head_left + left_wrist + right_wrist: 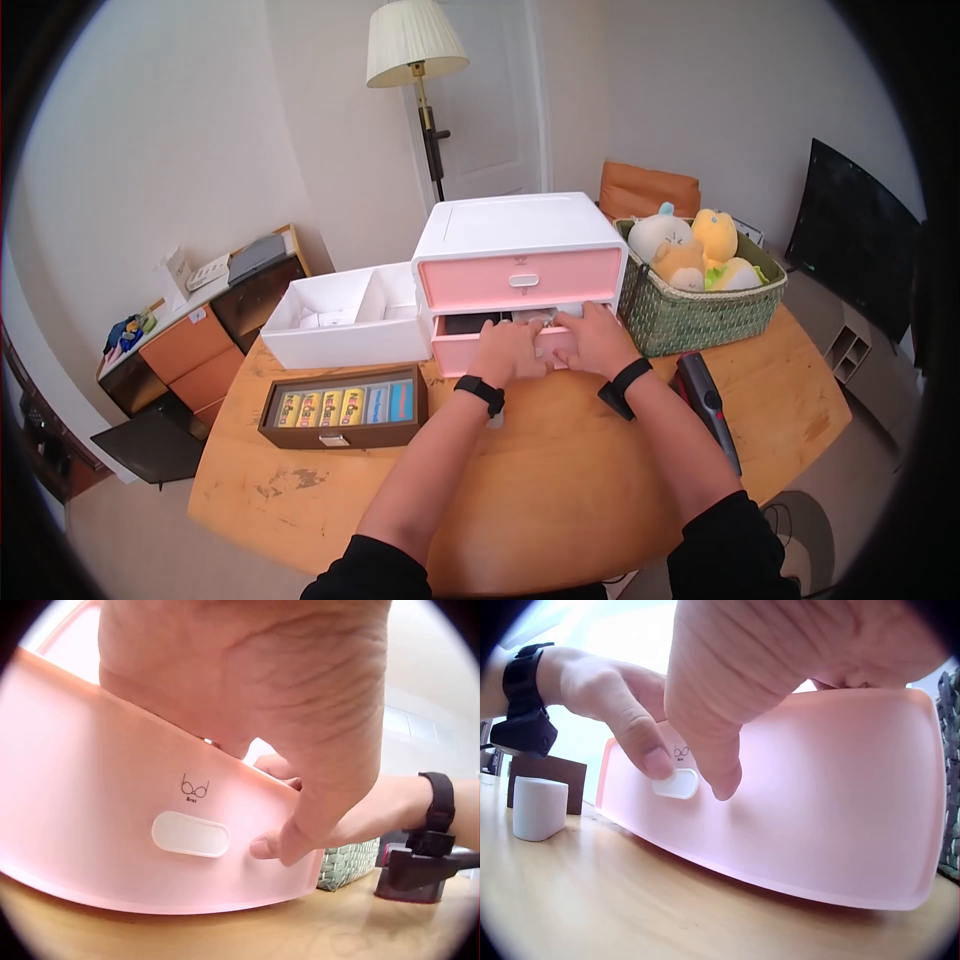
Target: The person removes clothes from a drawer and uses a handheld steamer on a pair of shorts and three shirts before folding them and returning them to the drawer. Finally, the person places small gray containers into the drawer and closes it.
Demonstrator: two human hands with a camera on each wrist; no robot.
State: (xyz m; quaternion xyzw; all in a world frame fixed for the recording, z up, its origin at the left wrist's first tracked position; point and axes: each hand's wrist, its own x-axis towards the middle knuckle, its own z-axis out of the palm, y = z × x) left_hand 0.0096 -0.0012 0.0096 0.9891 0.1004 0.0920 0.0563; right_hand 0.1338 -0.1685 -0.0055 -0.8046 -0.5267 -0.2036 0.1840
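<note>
A white cabinet [520,225] with two pink drawers stands at the table's far side. Its lower drawer [455,352] is pulled partly out, and a dark thing and some pale, clear-looking things show inside. My left hand [508,350] grips the drawer front near its middle, fingers over the top edge and thumb outside beside the white oval handle [190,834]. Farther right along the same edge, my right hand [598,345] holds the front too, its thumb pressed on the pink face [832,795]. The fingertips of both hands are hidden behind the front.
Left of the cabinet are a white two-compartment box [345,340] and a brown windowed case [345,437] with yellow and blue packs. A green woven basket [700,320] of plush toys and a handheld vacuum [708,400] are at right. A small white block [538,810] stands near the case.
</note>
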